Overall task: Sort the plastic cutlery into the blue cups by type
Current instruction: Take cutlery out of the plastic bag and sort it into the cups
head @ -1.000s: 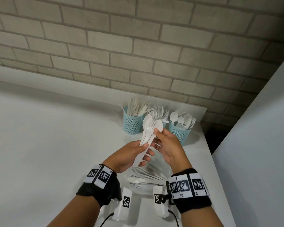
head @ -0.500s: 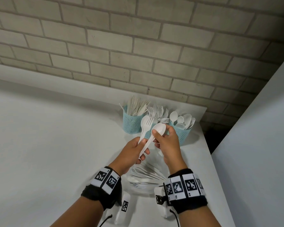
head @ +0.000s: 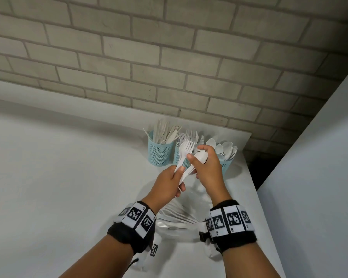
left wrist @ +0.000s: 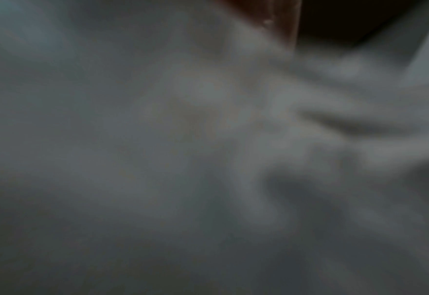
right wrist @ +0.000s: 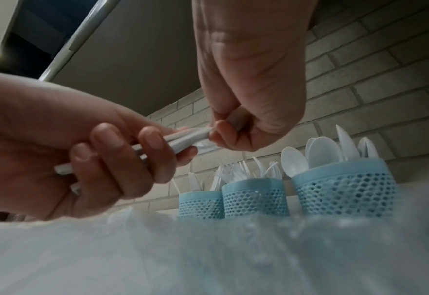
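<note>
Three blue mesh cups stand at the table's back right: a knife cup [head: 161, 152], a fork cup [head: 179, 155] [right wrist: 255, 197] partly hidden by my hands, and a spoon cup [head: 226, 163] [right wrist: 345, 191]. My left hand [head: 170, 183] [right wrist: 102, 159] grips a small bundle of white cutlery by the handles, with forks [head: 186, 148] sticking up. My right hand [head: 205, 167] [right wrist: 236, 127] pinches a white spoon [head: 200, 157] at its bowel end, the handle still among the bundle. The left wrist view is a grey blur.
A clear plastic bag [head: 181, 219] with more white cutlery lies on the white table [head: 68, 187] under my wrists. A brick wall [head: 169, 57] runs behind the cups. A white panel [head: 319, 157] rises past the table's right edge.
Both hands have drifted up and toward the cups. My right hand has closed round the spoon's bowl and is drawing it apart from the forks held in the left hand.
</note>
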Motion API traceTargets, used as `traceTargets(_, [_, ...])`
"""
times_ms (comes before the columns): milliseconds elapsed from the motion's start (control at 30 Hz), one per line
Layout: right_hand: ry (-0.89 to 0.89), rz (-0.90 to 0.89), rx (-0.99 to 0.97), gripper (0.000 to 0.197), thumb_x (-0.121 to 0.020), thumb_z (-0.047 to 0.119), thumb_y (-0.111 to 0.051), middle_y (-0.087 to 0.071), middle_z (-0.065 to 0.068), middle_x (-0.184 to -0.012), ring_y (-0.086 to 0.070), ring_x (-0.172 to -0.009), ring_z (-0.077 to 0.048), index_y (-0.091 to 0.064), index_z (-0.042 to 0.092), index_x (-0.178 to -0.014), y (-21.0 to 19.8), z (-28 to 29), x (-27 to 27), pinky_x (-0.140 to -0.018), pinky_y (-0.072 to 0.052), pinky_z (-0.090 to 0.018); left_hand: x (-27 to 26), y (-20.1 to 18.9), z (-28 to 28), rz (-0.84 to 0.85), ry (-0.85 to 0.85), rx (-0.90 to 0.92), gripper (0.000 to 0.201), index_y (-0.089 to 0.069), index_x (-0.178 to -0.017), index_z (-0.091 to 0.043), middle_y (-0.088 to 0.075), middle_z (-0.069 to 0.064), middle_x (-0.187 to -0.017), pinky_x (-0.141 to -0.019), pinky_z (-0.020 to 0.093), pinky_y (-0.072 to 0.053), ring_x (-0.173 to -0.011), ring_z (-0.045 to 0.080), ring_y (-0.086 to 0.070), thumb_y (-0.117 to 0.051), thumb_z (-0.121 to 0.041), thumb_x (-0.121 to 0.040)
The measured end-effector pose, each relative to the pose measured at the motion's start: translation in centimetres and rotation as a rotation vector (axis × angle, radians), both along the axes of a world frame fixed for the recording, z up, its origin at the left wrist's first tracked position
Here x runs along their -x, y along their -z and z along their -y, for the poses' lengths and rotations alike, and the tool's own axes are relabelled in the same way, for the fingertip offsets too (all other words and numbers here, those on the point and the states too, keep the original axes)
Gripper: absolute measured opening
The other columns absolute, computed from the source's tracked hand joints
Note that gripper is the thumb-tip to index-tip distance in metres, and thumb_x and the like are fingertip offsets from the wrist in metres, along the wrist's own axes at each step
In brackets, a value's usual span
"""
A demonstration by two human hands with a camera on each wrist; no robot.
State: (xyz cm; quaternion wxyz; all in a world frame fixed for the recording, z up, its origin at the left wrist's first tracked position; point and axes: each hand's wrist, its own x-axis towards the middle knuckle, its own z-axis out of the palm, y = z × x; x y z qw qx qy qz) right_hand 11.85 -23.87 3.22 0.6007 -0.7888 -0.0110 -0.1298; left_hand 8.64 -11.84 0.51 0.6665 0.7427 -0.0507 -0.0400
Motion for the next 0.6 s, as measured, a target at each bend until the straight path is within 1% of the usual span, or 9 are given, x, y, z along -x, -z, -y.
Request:
traceTargets(100, [0.027,0.017,0.026,0.019,-0.088,0.018,-0.063,-0.061,-0.004,-0.097,-0.060,-0.075,-0.018,-0.051,0.021,-0.103,-0.5,0.7,-0.9,-0.045,-0.042,-0.012,-0.4,-0.4,0.5,0.010,-0.004,0.034,0.029,-0.054,-0.108,-0.010,-0.058,0.004,-0.070,-0.043,0.013,-0.039,-0.043,0.001,-0.052,-0.034,-0.029,-0.101])
traceTargets(167, [0.080,0.016,0.007,0.013,-0.089,0.019,-0.062,-0.060,-0.005,-0.095,-0.059,-0.074,-0.017,-0.051,0.021,-0.097,-0.6,1.3,-1.7,-0.046,-0.044,-0.015,-0.8,-0.4,0.6,-0.014,-0.033,0.073,0.029,-0.055,-0.099,-0.009,-0.061,0.006,-0.074,-0.049,0.015,-0.047,-0.054,0.009,-0.058,-0.033,-0.029,-0.101])
traceTargets(233, [0.136,0.003,-0.043,0.011,-0.089,0.021,-0.061,-0.060,-0.008,-0.096,-0.059,-0.077,-0.020,-0.051,0.022,-0.092,-0.8,1.9,-2.3,-0.054,-0.048,-0.024,-1.1,-0.2,0.6,-0.037,-0.060,0.106,0.031,-0.056,-0.092,-0.008,-0.061,0.008,-0.078,-0.056,0.017,-0.053,-0.064,0.013,-0.059,-0.034,-0.027,-0.101])
traceTargets(267, [0.155,-0.004,-0.062,0.011,-0.090,0.021,-0.061,-0.059,-0.008,-0.094,-0.058,-0.078,-0.021,-0.050,0.021,-0.092,-1.0,2.2,-2.5,-0.058,-0.049,-0.028,-1.3,-0.1,0.6,-0.043,-0.069,0.105,0.032,-0.057,-0.092,-0.005,-0.060,0.009,-0.079,-0.057,0.016,-0.054,-0.066,0.013,-0.059,-0.035,-0.026,-0.101])
traceTargets(300, [0.167,-0.015,-0.078,0.009,-0.091,0.020,-0.059,-0.058,-0.007,-0.091,-0.058,-0.076,-0.021,-0.050,0.019,-0.093,-1.1,2.5,-2.6,-0.059,-0.049,-0.028,-1.5,-0.1,0.5,-0.043,-0.078,0.093,0.034,-0.059,-0.094,-0.002,-0.058,0.008,-0.080,-0.057,0.016,-0.053,-0.068,0.013,-0.057,-0.035,-0.026,-0.101])
traceTargets(333, [0.168,-0.028,-0.101,0.007,-0.092,0.018,-0.056,-0.057,-0.006,-0.088,-0.058,-0.073,-0.020,-0.049,0.018,-0.093,-1.3,2.6,-2.7,-0.056,-0.049,-0.025,-1.6,0.1,0.4,-0.038,-0.086,0.072,0.036,-0.062,-0.098,-0.001,-0.057,0.008,-0.082,-0.057,0.015,-0.052,-0.068,0.012,-0.056,-0.036,-0.026,-0.101])
traceTargets(400, [0.143,-0.074,-0.177,0.006,-0.096,0.014,-0.049,-0.055,-0.005,-0.081,-0.059,-0.065,-0.016,-0.046,0.018,-0.093,-1.5,2.6,-2.6,-0.048,-0.048,-0.019,-1.7,0.2,0.2,-0.024,-0.090,0.022,0.037,-0.064,-0.103,-0.005,-0.053,0.005,-0.080,-0.054,0.016,-0.048,-0.066,0.011,-0.052,-0.036,-0.028,-0.101])
traceTargets(500, [0.087,-0.148,-0.286,0.014,-0.099,0.012,-0.040,-0.057,-0.005,-0.074,-0.062,-0.051,-0.013,-0.044,0.021,-0.089,-1.5,2.2,-2.5,-0.045,-0.049,-0.020,-1.6,0.0,0.3,-0.019,-0.067,0.005,0.032,-0.062,-0.110,-0.010,-0.049,0.000,-0.071,-0.050,0.013,-0.040,-0.060,0.009,-0.045,-0.036,-0.026,-0.101])
traceTargets(600, [0.072,-0.165,-0.310,0.009,-0.100,0.008,-0.036,-0.060,-0.006,-0.076,-0.061,-0.053,-0.016,-0.044,0.014,-0.099,-1.1,1.8,-2.4,-0.046,-0.052,-0.020,-1.4,-0.1,0.5,-0.024,-0.051,0.036,0.030,-0.055,-0.117,-0.011,-0.051,-0.002,-0.064,-0.048,0.014,-0.037,-0.055,0.008,-0.042,-0.037,-0.028,-0.100])
